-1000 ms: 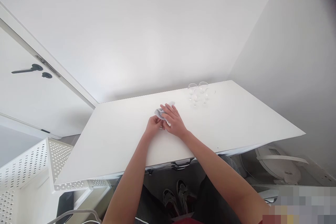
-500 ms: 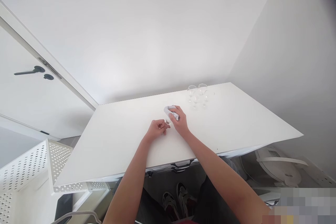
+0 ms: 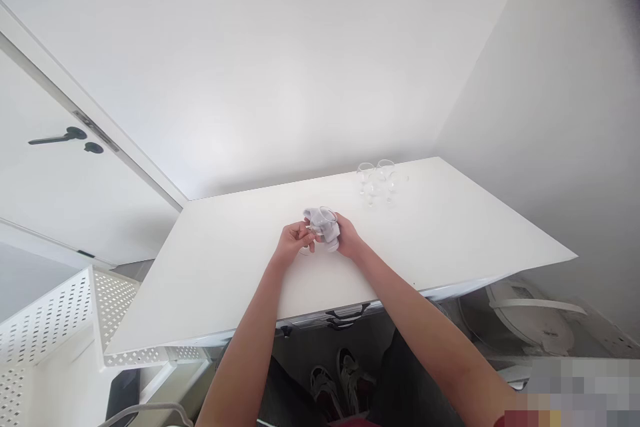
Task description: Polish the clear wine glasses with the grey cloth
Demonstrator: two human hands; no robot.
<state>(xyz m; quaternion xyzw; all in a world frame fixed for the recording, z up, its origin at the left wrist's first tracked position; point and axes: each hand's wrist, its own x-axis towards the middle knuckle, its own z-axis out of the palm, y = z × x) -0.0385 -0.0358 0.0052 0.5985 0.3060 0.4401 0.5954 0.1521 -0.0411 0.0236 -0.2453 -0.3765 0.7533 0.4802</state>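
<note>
Over the white table, a clear stemmed glass (image 3: 325, 215) is held with its rim tilted up. My left hand (image 3: 293, 241) pinches it low, near the stem, with the fingers closed; a round base seems to show just below them. A light grey-white cloth (image 3: 332, 238) wraps around the bowl and hangs down on the near side. My right hand (image 3: 349, 236) is closed on that cloth from the right, its fingers partly hidden behind cloth and glass.
Several clear stemmed glasses (image 3: 384, 172) stand together at the back right of the white table (image 3: 220, 267). A white perforated rack (image 3: 117, 297) is at the left, and a white round-lidded appliance (image 3: 537, 327) sits below the table's right end.
My right hand has turned and shifted from above the glass to its right side. The cloth now spreads around the bowl, whose rim has come into view. My left hand stays almost in place.
</note>
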